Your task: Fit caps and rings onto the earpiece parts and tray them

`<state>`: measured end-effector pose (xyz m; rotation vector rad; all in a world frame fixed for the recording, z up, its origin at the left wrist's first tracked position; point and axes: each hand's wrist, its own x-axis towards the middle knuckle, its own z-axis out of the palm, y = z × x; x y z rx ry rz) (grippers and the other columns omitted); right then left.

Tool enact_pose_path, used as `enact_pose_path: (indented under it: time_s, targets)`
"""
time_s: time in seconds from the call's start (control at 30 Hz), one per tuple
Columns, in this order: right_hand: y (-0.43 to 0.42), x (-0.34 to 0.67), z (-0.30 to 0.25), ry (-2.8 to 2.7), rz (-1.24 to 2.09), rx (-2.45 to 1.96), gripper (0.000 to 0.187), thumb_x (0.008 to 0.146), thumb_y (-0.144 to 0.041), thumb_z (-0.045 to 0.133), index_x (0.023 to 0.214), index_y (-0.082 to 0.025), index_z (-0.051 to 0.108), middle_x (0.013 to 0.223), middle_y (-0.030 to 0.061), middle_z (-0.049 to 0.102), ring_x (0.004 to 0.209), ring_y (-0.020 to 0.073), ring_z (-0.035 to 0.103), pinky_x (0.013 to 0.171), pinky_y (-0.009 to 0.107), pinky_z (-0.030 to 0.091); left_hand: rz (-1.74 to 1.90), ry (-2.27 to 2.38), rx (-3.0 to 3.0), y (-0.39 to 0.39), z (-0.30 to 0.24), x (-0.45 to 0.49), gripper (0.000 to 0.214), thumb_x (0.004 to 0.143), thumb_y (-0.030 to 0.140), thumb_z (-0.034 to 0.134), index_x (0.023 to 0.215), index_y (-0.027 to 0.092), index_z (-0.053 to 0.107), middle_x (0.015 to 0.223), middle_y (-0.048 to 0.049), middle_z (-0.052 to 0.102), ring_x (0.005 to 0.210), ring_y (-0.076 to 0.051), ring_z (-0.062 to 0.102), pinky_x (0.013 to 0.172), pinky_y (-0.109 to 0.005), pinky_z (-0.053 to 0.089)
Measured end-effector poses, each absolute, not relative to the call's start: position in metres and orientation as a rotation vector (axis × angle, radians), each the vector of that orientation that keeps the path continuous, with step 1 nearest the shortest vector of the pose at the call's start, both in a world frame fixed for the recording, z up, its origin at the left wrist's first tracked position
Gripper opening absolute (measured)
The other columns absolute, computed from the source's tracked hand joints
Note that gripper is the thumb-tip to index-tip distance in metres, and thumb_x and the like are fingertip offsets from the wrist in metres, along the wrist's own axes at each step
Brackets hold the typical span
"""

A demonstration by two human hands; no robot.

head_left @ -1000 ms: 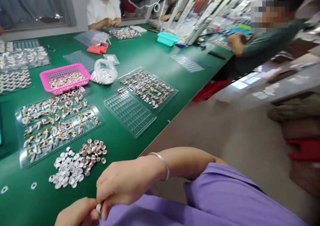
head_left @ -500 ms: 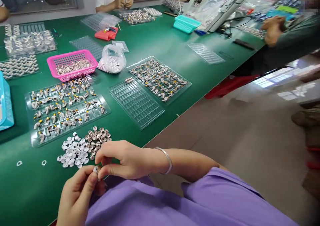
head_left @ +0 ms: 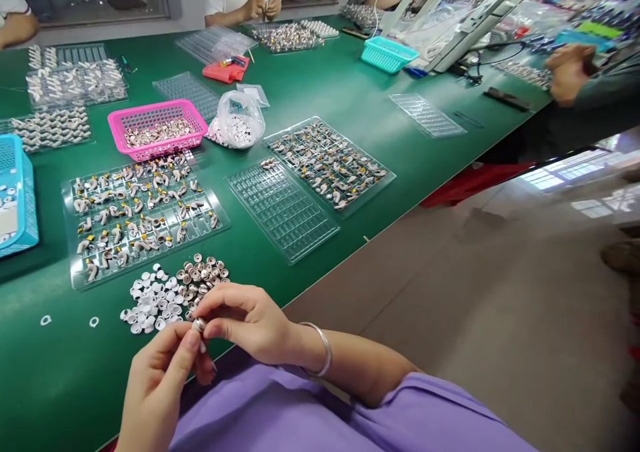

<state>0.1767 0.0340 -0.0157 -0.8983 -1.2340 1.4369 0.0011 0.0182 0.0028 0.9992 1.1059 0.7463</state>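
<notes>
Low in front of me, my left hand (head_left: pixel 163 365) pinches a small, rounded, pale earbud part (head_left: pixel 199 325) between thumb and fingertips. A short whitish stem shows below it. My right hand (head_left: pixel 250 322), with a silver bangle on the wrist, closes thumb and forefinger on the same part from the other side. Just beyond the fingers lie a pile of white round caps (head_left: pixel 153 299) and a pile of beige metallic cups (head_left: pixel 197 275), partly covered by my right hand. Behind these piles is a clear tray (head_left: pixel 220 219) of curved beige pieces with yellow tabs.
A pink basket (head_left: pixel 117 129) of small parts stands behind the tray, beside a plastic bag (head_left: pixel 243 122). Two more clear trays, one full (head_left: pixel 385 175) and one nearly bare (head_left: pixel 300 249), lie to the right. A blue basket (head_left: pixel 30 205) is at left. Co-workers' hands (head_left: pixel 263 9) show across the table.
My view has shifted slightly left, so the table's things appear further right. The part between my fingers has turned and shows more of its rounded side; my right fingertips have closed around it.
</notes>
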Motion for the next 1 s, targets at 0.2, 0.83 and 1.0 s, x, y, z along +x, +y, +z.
enact_pose_path:
  time_s: [0.2,0.83,1.0]
  targets:
    - [0.034,0.174,-0.02,-0.869,1.769,-0.835,0.027,0.07,-0.033,0.085,0.087,-0.016,0.073,0.08,0.0007,0.069,0.073,0.0118,0.065,0.072,0.025,0.056,0.725,1.107,0.954,0.019,0.004,0.004,0.033,0.086,0.048,0.067,0.073,0.018,0.068,0.057,0.0005,0.063,0.053,-0.011,0.056,0.053,-0.02,0.047]
    - [0.031,0.166,-0.027,-0.364,2.014,-0.819,0.035,0.053,-0.034,0.095,0.076,-0.017,0.074,0.061,-0.0037,0.069,0.057,0.0074,0.061,0.06,0.02,0.049,0.76,1.05,0.734,0.023,0.007,0.019,0.036,0.079,0.047,0.073,0.064,0.016,0.064,0.048,0.0003,0.061,0.044,-0.01,0.054,0.047,-0.02,0.044]
    - [0.031,0.166,-0.028,-0.396,1.988,-0.822,0.033,0.055,-0.032,0.095,0.077,-0.017,0.075,0.062,-0.0039,0.069,0.058,0.0062,0.061,0.062,0.018,0.05,0.75,1.05,0.744,0.022,0.005,0.017,0.036,0.081,0.048,0.072,0.065,0.016,0.064,0.048,0.0012,0.061,0.045,-0.01,0.054,0.048,-0.019,0.044]
